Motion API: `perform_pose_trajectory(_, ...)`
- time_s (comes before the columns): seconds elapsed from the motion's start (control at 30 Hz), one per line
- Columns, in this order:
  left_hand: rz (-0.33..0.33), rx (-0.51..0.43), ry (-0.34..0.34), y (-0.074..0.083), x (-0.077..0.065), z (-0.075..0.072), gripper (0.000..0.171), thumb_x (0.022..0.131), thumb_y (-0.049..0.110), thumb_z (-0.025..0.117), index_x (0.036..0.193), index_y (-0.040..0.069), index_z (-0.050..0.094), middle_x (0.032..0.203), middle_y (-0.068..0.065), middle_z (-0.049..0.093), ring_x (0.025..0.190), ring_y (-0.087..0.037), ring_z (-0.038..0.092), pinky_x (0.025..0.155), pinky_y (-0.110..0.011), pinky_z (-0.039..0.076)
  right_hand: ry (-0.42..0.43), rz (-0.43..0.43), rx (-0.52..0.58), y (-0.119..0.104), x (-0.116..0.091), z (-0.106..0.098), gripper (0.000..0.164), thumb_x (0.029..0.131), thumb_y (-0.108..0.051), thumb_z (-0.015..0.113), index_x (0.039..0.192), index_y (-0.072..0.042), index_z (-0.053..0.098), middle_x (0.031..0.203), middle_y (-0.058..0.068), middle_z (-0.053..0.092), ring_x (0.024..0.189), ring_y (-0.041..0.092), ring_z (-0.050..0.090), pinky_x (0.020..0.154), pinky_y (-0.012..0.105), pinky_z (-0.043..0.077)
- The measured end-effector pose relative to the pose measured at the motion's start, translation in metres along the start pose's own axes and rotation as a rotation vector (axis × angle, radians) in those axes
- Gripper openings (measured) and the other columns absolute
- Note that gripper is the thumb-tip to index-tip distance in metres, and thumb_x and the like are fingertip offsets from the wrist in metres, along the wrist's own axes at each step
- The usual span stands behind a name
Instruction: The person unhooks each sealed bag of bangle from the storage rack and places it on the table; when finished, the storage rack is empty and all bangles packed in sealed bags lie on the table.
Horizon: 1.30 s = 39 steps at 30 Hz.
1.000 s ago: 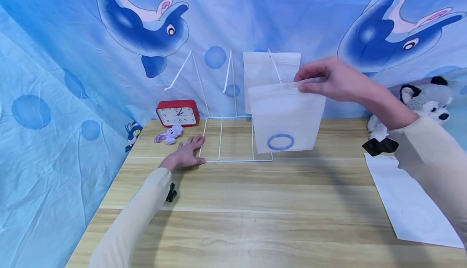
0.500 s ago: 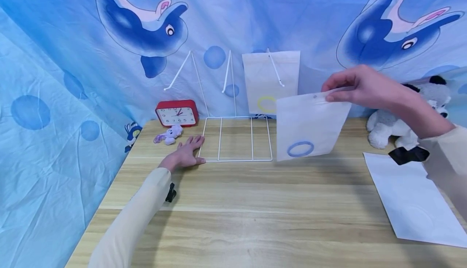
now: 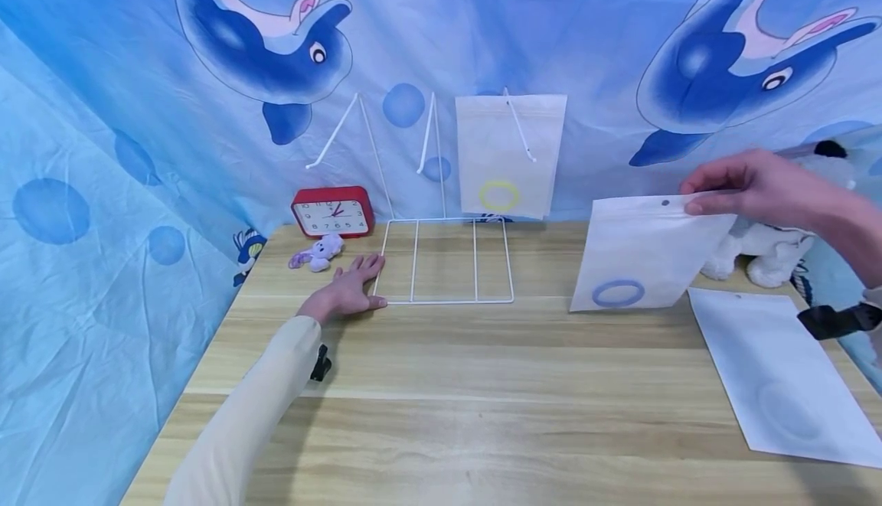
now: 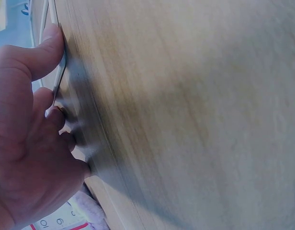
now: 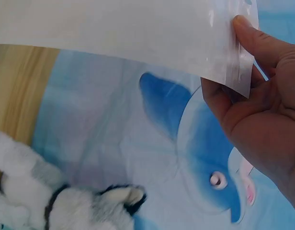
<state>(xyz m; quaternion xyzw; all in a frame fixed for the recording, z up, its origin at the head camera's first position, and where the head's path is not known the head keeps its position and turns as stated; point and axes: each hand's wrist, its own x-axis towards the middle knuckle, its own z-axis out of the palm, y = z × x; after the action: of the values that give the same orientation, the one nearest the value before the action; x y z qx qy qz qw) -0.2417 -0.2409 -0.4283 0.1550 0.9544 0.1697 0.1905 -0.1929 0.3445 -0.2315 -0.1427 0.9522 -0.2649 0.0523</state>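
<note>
Your right hand point(image 3: 754, 184) pinched the white pouch point(image 3: 644, 249) by its top edge, thumb and fingers closed on the seal, holding it above the table point(image 3: 482, 383) at the right, near the plush husky point(image 3: 765, 249). It looked light, limp and slick. Your left hand point(image 3: 347, 295) lay flat, touching the wire rack point(image 3: 448, 261).

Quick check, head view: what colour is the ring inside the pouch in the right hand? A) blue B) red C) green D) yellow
A: the right hand pinches the top edge of a white pouch whose ring shows blue; the yellow ring sits in the other pouch, hanging on the wire rack.
</note>
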Motion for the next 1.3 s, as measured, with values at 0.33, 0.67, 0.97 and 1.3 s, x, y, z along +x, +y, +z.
perform_pose_trajectory(0.33, -0.005, -0.012, 0.002, -0.004, -0.001, -0.002, 0.092, 0.094, 0.036, 0.068, 0.161, 0.013, 0.011, 0.167, -0.013, 0.002, 0.15, -0.039, -0.007, 0.114, -0.064, -0.008, -0.048, 0.073, -0.047, 0.021, -0.012, -0.003, 0.017, 0.096, -0.011, 0.068, 0.111, -0.002, 0.069, 0.098, 0.008, 0.07, 0.076, 0.022, 0.062, 0.065, 0.025, 0.054)
perform_pose_trajectory(0.67, 0.0, -0.003, -0.004, -0.004, 0.002, -0.002, 0.091, 0.094, 0.037, 0.067, 0.161, 0.012, 0.011, 0.167, -0.013, 0.002, 0.15, -0.039, -0.008, 0.114, -0.065, -0.008, -0.101, 0.069, -0.044, 0.032, 0.002, 0.0, 0.015, 0.095, -0.006, 0.068, 0.11, -0.002, 0.071, 0.096, 0.008, 0.071, 0.077, 0.024, 0.063, 0.067, 0.027, 0.056)
perform_pose_trajectory(0.97, 0.006, -0.003, 0.004, -0.007, 0.003, -0.002, 0.091, 0.094, 0.037, 0.067, 0.161, 0.012, 0.011, 0.167, -0.014, 0.003, 0.15, -0.039, -0.007, 0.114, -0.065, -0.008, -0.068, 0.006, -0.169, 0.031, 0.042, 0.009, 0.012, 0.097, -0.009, 0.065, 0.106, -0.002, 0.069, 0.094, 0.008, 0.067, 0.085, 0.029, 0.056, 0.072, 0.041, 0.049)
perform_pose_trajectory(1.3, 0.006, -0.005, 0.002, -0.001, 0.003, -0.001, 0.09, 0.094, 0.036, 0.067, 0.161, 0.012, 0.011, 0.167, -0.013, 0.003, 0.15, -0.039, -0.007, 0.114, -0.064, -0.008, 0.028, 0.003, -0.12, 0.058, 0.066, 0.036, 0.018, 0.098, -0.005, 0.061, 0.11, 0.007, 0.065, 0.1, 0.023, 0.066, 0.087, 0.035, 0.056, 0.07, 0.047, 0.047)
